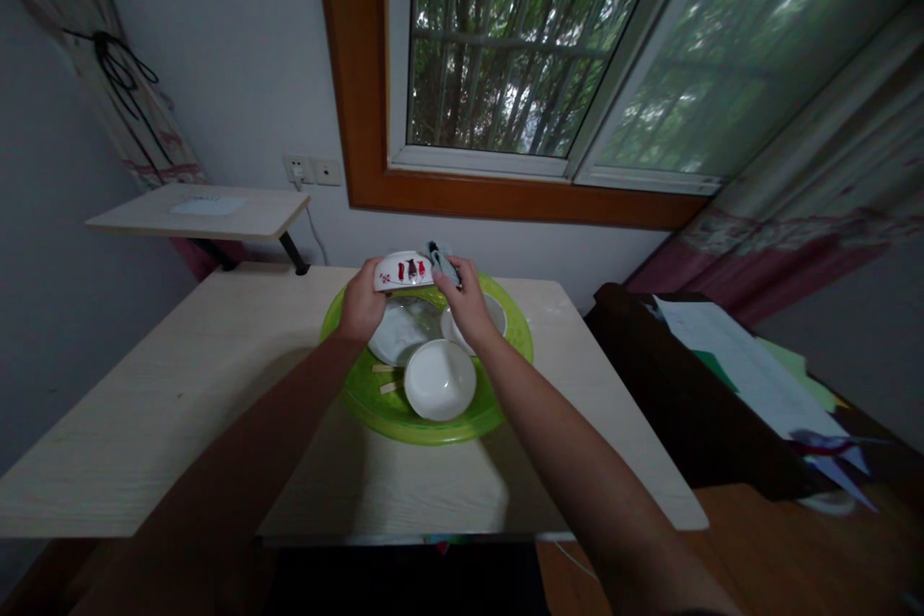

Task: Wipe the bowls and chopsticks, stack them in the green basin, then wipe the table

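Above the green tray [433, 435], the patterned bowl [401, 271] lies crosswise between the left grip [362, 302], clasping it, and the right grip [468, 298], pinching grey cloth [442, 261] against it.

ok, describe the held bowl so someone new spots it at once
Below the window, a pale table carries a green basin. Over its far side, the left hand grips the patterned bowl, the right hand holding a grey cloth at its other end. Red and dark figures on its white outside set it apart from the front bowl, showing a plain white inside.
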`<state>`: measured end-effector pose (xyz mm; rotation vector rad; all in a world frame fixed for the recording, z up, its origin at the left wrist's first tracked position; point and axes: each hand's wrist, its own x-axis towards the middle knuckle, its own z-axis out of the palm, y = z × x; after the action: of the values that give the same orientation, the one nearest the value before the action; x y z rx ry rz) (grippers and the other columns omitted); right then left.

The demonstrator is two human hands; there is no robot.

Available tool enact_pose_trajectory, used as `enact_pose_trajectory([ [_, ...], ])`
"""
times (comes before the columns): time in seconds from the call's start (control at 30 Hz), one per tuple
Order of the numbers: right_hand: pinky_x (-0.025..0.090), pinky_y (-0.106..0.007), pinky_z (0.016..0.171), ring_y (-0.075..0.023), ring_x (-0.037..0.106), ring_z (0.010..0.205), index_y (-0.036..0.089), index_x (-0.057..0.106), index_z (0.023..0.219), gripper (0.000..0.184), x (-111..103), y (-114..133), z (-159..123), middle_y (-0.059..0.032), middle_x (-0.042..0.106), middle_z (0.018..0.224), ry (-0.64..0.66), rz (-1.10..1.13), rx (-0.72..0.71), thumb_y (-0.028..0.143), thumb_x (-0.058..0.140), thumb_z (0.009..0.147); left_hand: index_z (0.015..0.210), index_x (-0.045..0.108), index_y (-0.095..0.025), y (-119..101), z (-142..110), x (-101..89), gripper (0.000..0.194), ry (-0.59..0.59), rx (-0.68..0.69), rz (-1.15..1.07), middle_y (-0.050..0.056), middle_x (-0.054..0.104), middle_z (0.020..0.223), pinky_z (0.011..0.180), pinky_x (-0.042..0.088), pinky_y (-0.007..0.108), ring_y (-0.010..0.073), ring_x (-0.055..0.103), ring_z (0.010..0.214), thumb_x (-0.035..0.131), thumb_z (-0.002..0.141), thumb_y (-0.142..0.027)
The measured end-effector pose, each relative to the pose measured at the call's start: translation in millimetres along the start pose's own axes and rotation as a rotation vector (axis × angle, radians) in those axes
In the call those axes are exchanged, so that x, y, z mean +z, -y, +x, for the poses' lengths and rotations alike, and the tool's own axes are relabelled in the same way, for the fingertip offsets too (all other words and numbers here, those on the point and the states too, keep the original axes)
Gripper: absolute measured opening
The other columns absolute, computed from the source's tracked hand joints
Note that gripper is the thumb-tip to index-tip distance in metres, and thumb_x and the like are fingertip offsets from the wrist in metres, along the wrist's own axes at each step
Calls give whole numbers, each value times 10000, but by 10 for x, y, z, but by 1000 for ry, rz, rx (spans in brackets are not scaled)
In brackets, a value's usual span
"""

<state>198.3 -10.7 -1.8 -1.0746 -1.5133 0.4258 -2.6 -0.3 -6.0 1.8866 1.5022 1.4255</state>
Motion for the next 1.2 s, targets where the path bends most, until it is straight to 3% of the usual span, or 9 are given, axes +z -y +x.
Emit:
enact_pose_trajectory([
  [0.1,507,-359,949,-221,588,1088,231,619,1182,323,-2,-20,4,-74,610,1177,19,37,50,464,550,968,1191,645,-190,-35,-8,-9,499,9,0,-15,79,750,1126,925,530,326,222,679,1017,528,742,-6],
  [0.27,470,-393,1048,-234,561,1180,235,592,1237,415,6,-18,-12,-83,601,1237,33,25,24,493,639,916,1194,643,-197,-40,-4,-11,521,3,-2,-31,63,750,1147,934,531,309,212,679,1034,521,726,-3],
  [0.83,474,-402,1044,-232,575,1158,242,600,1214,332,-4,-14,-10,-81,601,1216,40,67,20,443,574,951,1186,646,-205,-11,2,-1,499,3,-33,-44,66,751,1128,901,543,313,214,681,1017,516,739,-24],
  [1.2,416,-423,1098,-247,538,1196,261,610,1214,398,-10,3,-11,-75,588,1213,53,104,29,525,626,917,1186,646,-199,24,15,15,497,2,-49,-46,65,754,1122,915,525,307,221,678,1011,545,737,-9],
])
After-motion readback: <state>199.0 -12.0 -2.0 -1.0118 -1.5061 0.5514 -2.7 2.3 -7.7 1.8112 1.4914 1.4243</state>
